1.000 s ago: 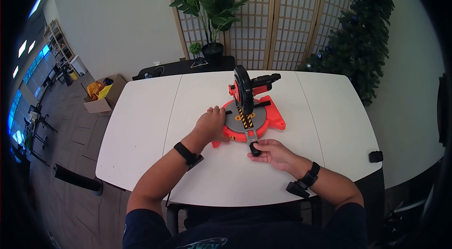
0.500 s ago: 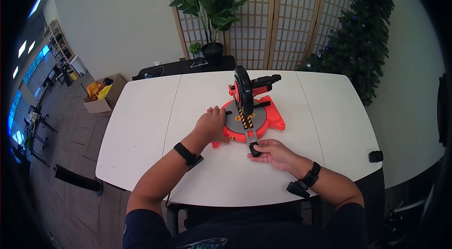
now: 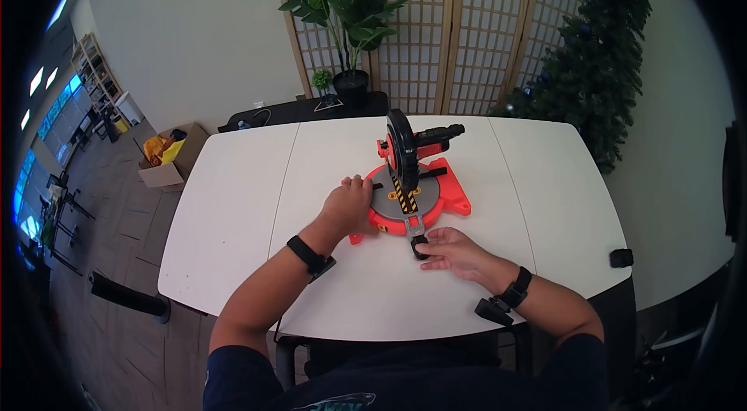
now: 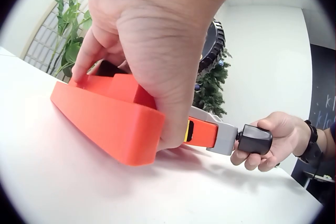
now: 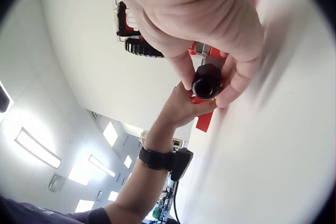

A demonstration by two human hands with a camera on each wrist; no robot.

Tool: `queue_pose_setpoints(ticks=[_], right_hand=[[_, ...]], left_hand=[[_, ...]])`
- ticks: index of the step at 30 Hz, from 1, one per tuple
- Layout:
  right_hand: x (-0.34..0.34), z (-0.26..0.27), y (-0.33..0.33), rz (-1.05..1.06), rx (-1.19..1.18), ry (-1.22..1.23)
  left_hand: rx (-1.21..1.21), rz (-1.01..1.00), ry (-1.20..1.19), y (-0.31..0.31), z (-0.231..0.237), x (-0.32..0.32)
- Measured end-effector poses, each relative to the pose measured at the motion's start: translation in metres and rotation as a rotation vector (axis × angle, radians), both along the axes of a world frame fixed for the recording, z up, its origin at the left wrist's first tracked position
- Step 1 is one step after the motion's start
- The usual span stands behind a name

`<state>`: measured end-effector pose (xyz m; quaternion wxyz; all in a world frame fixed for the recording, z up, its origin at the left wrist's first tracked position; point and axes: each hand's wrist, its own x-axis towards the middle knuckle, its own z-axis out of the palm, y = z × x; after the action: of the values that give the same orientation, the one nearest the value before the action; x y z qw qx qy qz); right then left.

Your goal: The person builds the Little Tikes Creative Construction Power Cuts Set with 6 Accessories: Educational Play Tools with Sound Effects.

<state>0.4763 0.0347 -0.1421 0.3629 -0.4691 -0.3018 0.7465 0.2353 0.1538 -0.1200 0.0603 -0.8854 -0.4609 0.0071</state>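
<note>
A red and black toy miter saw (image 3: 405, 197) stands on the white table (image 3: 327, 286), its black blade guard (image 3: 401, 148) raised over a grey round plate. The left hand (image 3: 349, 207) grips the left side of the base; in the left wrist view that hand (image 4: 152, 40) curls over the red base (image 4: 110, 124). At the front, the right hand (image 3: 459, 254) holds the black knob (image 3: 420, 247) between thumb and fingers. In the right wrist view the knob (image 5: 206, 82) points toward the camera, with fingers on both sides of it.
A small black object (image 3: 621, 258) lies near the table's right edge. Behind the table are a potted plant (image 3: 352, 87), a lattice screen and a decorated tree (image 3: 583, 61). An open cardboard box (image 3: 175, 158) stands at the left.
The right hand has shifted slightly right and its fingers have loosened somewhat around the knob, which has moved very slightly left. The left hand has stayed in place.
</note>
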Motion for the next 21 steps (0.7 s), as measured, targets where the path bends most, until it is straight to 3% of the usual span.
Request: queue_pose_setpoints(ticks=[3,11,18,21], right_hand=[[-0.0005,0.0024,0.0009,-0.042,0.010,-0.151],[0.0056,-0.0016,0.0034,-0.016,-0.035,0.012],[-0.0019,-0.0015,0.0037,-0.023,0.068,-0.056],[0.0013,0.0013,0.0047,-0.033,-0.010,0.042]], left_hand=[[-0.029,-0.004,-0.005,0.0004,0.0014,-0.0001],[0.010,-0.015,-0.003,0.0007,-0.0015,-0.0006],[-0.021,-0.005,-0.015,0.0005,0.0009,-0.0004],[-0.003,-0.014,-0.020,0.0008,-0.0013,-0.0014]])
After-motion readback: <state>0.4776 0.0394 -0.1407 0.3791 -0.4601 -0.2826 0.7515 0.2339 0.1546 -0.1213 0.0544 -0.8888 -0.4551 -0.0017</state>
